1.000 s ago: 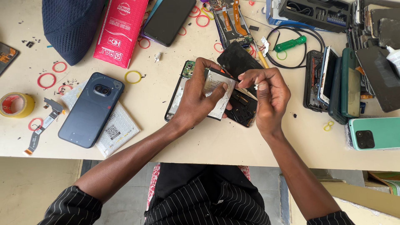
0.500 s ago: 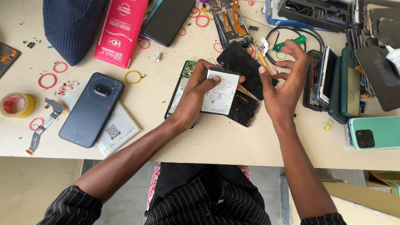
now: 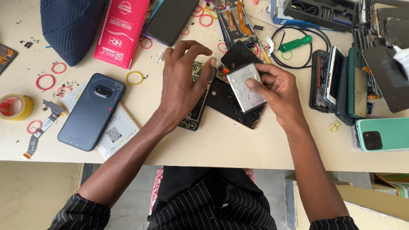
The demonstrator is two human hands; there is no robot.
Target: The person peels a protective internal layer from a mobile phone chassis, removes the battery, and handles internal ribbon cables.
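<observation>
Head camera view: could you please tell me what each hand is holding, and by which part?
The right hand holds a flat silver battery, gripped at its right long edge. The left hand holds nothing; it rests over the opened phone.

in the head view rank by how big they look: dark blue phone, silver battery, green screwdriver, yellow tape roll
1. dark blue phone
2. silver battery, held in the right hand, nearer the camera
3. green screwdriver and yellow tape roll: too alike to rank

Silver flat battery [image 3: 246, 87] tilted above the opened phone [image 3: 200, 96].
</observation>
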